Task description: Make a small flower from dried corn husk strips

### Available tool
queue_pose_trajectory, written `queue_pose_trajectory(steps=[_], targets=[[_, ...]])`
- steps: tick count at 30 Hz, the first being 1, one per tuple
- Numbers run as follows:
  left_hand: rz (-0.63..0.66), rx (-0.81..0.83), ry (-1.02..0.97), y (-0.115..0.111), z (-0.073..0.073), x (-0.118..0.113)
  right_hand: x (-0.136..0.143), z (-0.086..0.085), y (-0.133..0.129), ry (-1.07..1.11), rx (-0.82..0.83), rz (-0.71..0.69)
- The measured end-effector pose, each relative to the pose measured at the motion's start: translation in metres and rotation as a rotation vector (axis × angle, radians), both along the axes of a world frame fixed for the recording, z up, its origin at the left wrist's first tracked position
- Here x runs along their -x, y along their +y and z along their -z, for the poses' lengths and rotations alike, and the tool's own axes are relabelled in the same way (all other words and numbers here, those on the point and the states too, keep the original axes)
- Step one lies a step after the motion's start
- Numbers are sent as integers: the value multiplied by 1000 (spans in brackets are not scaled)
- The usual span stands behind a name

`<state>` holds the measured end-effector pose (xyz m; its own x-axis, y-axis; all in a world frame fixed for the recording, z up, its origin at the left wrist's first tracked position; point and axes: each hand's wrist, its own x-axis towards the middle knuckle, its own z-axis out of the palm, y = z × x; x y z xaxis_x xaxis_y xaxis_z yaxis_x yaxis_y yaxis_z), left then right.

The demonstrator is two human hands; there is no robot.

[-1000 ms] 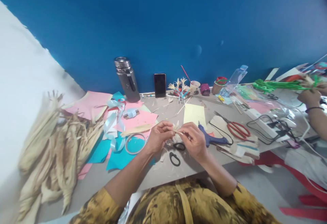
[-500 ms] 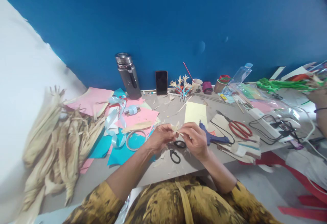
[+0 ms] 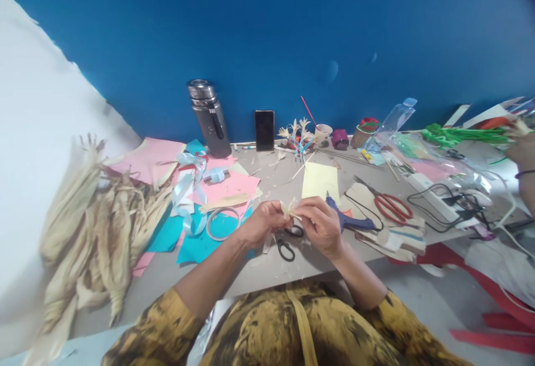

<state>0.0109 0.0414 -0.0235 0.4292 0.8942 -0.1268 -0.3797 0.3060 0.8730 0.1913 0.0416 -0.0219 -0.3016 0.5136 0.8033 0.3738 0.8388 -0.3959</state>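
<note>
Between my two hands is a small pale corn husk flower (image 3: 289,208), its narrow pieces poking up from the fingertips. My left hand (image 3: 266,222) pinches it from the left, fingers closed. From the right, my right hand (image 3: 319,224) is closed on the same piece with thumb and fingertips. Under the hands lie black-handled scissors (image 3: 286,250), their blades hidden from me. A blue glue gun (image 3: 351,221) rests just right of my right hand. Farther back stand finished-looking husk flowers (image 3: 296,132) on light blue stems.
Dried corn husks (image 3: 96,243) are heaped at the left. A dark flask (image 3: 209,121) and a phone (image 3: 264,130) stand along the wall. Red-handled scissors (image 3: 393,209), a power strip (image 3: 443,201) and a plastic bottle (image 3: 393,121) are to the right. Another person's hand (image 3: 522,154) shows at the far right.
The view has shifted slightly. Both hands stay together on the husk flower, with only small finger movements.
</note>
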Motion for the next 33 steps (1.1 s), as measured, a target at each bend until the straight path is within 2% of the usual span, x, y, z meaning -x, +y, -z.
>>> queue_pose_trajectory(steps=[6, 15, 33], targets=[[-107, -44, 22, 1, 2, -2, -1, -4, -3, -2, 82, 49], [-116, -32, 85, 2, 5, -2, -10, -5, -1, -157, 114, 51], [-146, -13, 129, 3, 11, -1, -12, -3, -1, -93, 129, -7]])
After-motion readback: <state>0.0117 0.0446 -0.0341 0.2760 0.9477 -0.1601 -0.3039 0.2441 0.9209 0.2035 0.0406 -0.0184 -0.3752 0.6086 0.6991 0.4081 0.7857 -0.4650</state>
